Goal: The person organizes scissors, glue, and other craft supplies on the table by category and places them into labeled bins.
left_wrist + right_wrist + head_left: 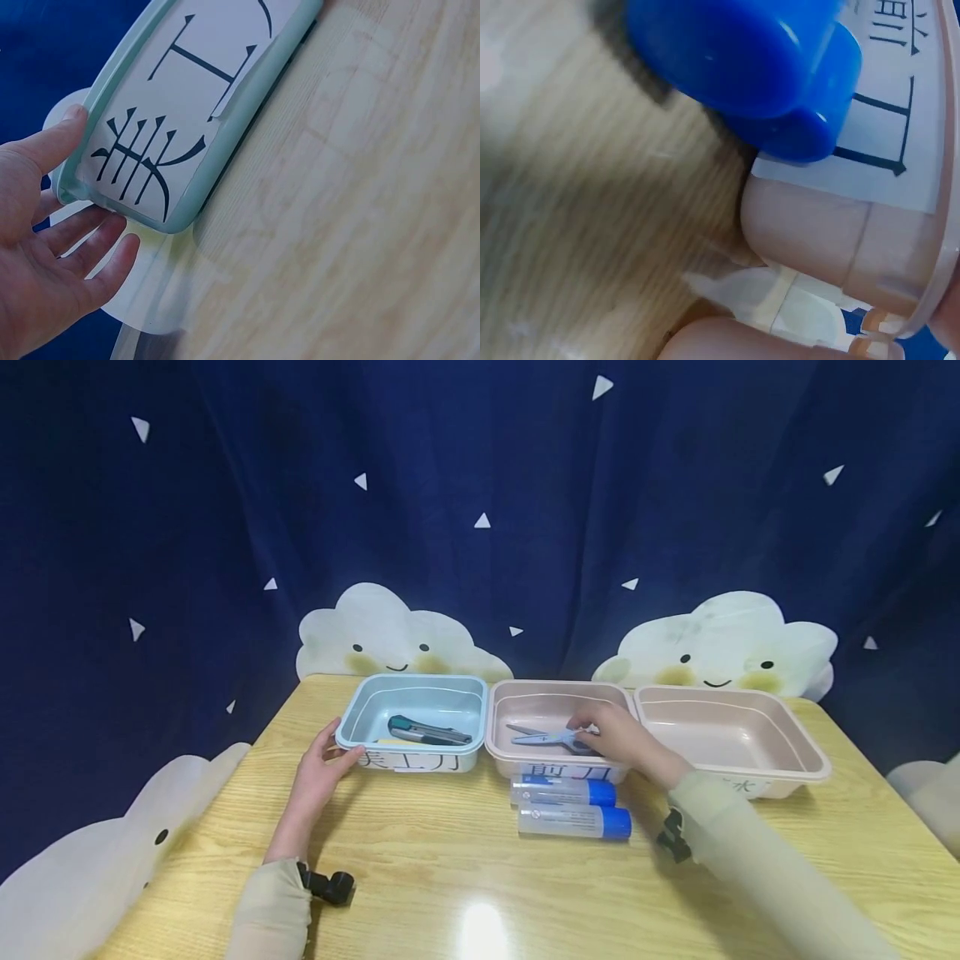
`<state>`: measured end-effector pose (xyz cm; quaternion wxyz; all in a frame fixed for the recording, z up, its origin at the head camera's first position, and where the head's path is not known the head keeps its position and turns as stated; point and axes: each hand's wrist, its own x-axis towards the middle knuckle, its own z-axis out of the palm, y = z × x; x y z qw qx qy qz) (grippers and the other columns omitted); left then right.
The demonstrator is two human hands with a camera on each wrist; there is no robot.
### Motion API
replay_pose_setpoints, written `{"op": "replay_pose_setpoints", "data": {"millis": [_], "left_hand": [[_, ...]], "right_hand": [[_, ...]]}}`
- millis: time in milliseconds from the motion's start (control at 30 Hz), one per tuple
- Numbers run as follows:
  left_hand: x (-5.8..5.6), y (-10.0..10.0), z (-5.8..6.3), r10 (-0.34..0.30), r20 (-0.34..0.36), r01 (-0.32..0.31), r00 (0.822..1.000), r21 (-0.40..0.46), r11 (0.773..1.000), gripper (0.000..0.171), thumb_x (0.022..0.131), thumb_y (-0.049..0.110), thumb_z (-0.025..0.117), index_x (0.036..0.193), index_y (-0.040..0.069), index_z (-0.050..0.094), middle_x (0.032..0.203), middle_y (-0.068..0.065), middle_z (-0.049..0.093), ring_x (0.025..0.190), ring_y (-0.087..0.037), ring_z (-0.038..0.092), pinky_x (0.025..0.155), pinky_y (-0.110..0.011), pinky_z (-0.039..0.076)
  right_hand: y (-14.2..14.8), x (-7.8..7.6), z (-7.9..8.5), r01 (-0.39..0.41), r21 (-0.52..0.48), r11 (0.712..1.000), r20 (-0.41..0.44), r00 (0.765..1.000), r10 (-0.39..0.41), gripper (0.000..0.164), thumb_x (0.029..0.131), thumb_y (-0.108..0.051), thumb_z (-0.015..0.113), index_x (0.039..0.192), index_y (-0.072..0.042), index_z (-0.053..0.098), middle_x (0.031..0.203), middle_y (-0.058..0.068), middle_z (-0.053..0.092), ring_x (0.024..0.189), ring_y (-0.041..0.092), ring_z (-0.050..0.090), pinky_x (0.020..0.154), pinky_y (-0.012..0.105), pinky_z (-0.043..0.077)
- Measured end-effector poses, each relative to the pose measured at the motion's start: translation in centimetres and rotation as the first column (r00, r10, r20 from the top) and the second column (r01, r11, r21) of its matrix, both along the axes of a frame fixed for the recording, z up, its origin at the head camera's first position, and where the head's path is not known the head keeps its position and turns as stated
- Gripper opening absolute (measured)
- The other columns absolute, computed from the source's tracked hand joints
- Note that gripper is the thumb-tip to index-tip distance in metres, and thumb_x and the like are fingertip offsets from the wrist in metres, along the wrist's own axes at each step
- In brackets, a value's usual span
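My left hand (318, 772) holds the near left corner of a light blue bin (352, 718), thumb on its rim, other fingers at its side; the left wrist view shows the bin's paper label (135, 165). A dark green and grey utility knife (427, 732) lies inside this bin, with something yellow partly hidden beside it. Over the middle pink bin (498, 718), my right hand (622, 739) pinches light blue scissors (543, 738) near their handles, blades pointing left. The right wrist view does not show the scissors.
Two glue tubes with blue caps, the nearer glue tube (573, 821) and the farther glue tube (562, 792), lie before the middle bin. Right of it stands another pink bin (806, 764). A dark blue curtain (480, 443) with clouds hangs behind the wooden table (420, 877).
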<state>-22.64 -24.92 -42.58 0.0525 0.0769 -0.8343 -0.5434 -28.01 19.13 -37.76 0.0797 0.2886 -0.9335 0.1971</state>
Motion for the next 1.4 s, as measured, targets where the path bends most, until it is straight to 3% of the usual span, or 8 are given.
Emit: {"op": "replay_pose_setpoints", "data": {"millis": [233,433,667,900,1000,1233,1400], "left_hand": [[0.0,0.2,0.2,-0.006,0.007,0.006,1.000,0.003,1.000,0.082,0.081,0.044,0.064,0.146,0.022,0.019,0.139,-0.013,0.039,0.122,-0.029,0.040,0.096,-0.043,0.036],[-0.1,0.2,0.2,-0.002,0.010,0.002,1.000,-0.006,1.000,0.081,0.082,0.043,0.064,0.146,0.022,0.019,0.138,-0.013,0.039,0.121,-0.029,0.040,0.095,-0.042,0.037],[-0.1,0.2,0.3,-0.002,0.003,0.002,1.000,-0.008,1.000,0.081,0.082,0.043,0.064,0.146,0.022,0.019,0.139,-0.013,0.039,0.121,-0.030,0.040,0.095,-0.043,0.037],[0.0,0.1,0.2,-0.009,0.002,0.009,1.000,-0.015,1.000,0.082,0.082,0.043,0.063,0.146,0.021,0.018,0.139,-0.014,0.039,0.121,-0.030,0.040,0.095,-0.043,0.038],[0.0,0.1,0.2,-0.010,0.003,0.010,1.000,-0.017,1.000,0.082,0.082,0.043,0.063,0.146,0.020,0.018,0.139,-0.014,0.039,0.122,-0.031,0.040,0.095,-0.043,0.037],[0.0,0.0,0.2,-0.008,0.000,0.008,1.000,-0.018,1.000,0.081,0.082,0.042,0.064,0.146,0.020,0.018,0.139,-0.015,0.039,0.122,-0.031,0.039,0.096,-0.045,0.037],[0.1,0.0,0.2,-0.006,0.003,0.006,1.000,-0.022,1.000,0.081,0.083,0.042,0.063,0.146,0.021,0.018,0.139,-0.014,0.039,0.123,-0.031,0.039,0.097,-0.045,0.036]], "right_hand": [[0.1,2.1,0.7,-0.017,-0.011,1.000,-0.112,0.994,0.015,0.014,0.082,-0.012,0.066,0.094,-0.008,0.068,0.085,0.001,0.065,0.075,0.013,0.057,0.069,0.033,0.049],[-0.1,4.4,1.2,-0.048,0.013,0.999,-0.208,0.977,0.050,0.014,0.079,-0.015,0.069,0.092,-0.010,0.068,0.085,0.001,0.063,0.076,0.014,0.057,0.070,0.033,0.049],[-0.4,6.4,0.0,-0.128,0.035,0.991,-0.334,0.933,0.132,0.016,0.074,-0.024,0.074,0.086,-0.016,0.068,0.087,-0.005,0.061,0.083,0.012,0.057,0.073,0.032,0.049],[-0.6,7.7,-1.1,-0.195,0.025,0.980,-0.372,0.909,0.190,0.022,0.069,-0.027,0.077,0.085,-0.016,0.067,0.087,-0.008,0.061,0.084,0.010,0.058,0.074,0.030,0.049],[-0.9,8.3,-1.6,-0.215,0.039,0.976,-0.345,0.914,0.215,0.026,0.068,-0.029,0.078,0.087,-0.016,0.067,0.090,-0.007,0.061,0.086,0.012,0.060,0.075,0.030,0.050],[-1.4,9.4,-3.0,-0.155,0.108,0.982,-0.211,0.962,0.175,0.050,0.058,-0.046,0.079,0.098,-0.018,0.066,0.102,-0.001,0.060,0.094,0.018,0.059,0.079,0.034,0.050],[-1.8,9.5,-3.6,-0.129,0.130,0.983,-0.212,0.965,0.155,0.063,0.050,-0.051,0.081,0.101,-0.017,0.066,0.101,-0.002,0.059,0.094,0.017,0.058,0.082,0.034,0.048]]}}
